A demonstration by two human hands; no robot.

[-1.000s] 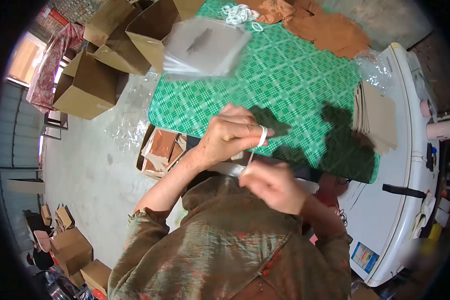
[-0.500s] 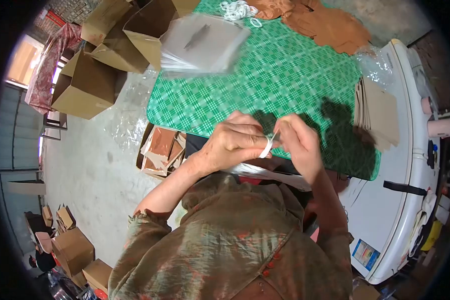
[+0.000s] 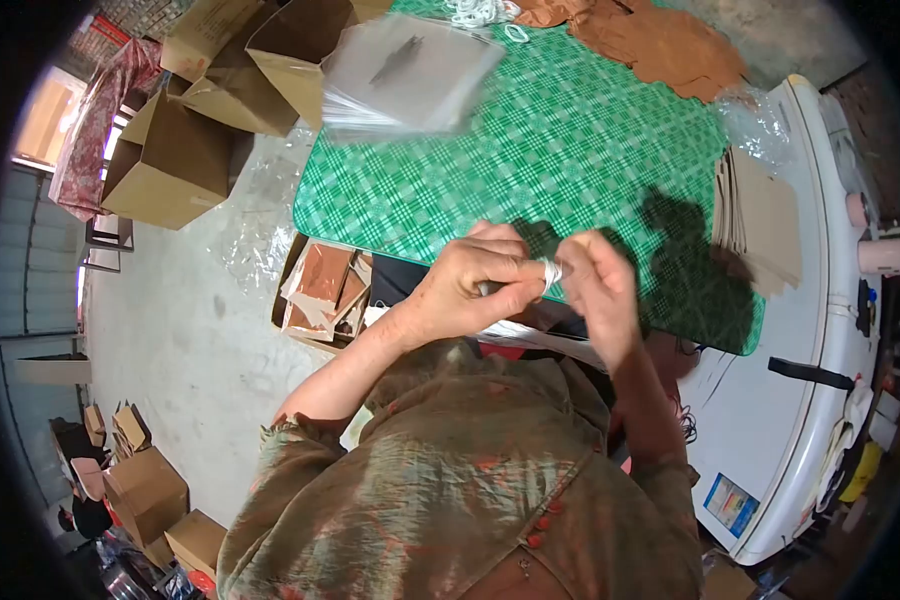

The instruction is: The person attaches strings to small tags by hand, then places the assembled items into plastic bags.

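My left hand (image 3: pixel 478 282) is closed in a pinch, with a small bundle of white cord (image 3: pixel 552 275) at its thumb and fingertips. The cord looks wound in several turns. Close on the other side, my right hand (image 3: pixel 602 290) has its fingers curled in at the bundle; motion blurs the fingertips. Both hands are above the near edge of the green checked tablecloth (image 3: pixel 530 185). More white cord loops (image 3: pixel 480 13) lie in a heap at the table's far side, and a single white loop (image 3: pixel 516 33) rests beside them.
A stack of clear plastic sleeves (image 3: pixel 410 85) sits at far left on the table. Brown sheets (image 3: pixel 660 50) lie at the back, beige cards (image 3: pixel 760 215) at right beside a white appliance (image 3: pixel 760 400). Cartons (image 3: pixel 175 165) and a box of scraps (image 3: pixel 325 290) stand left.
The white cord has gone from a band hanging below my left fingertips to a wound bundle at their ends. My right hand has shifted slightly beside it.
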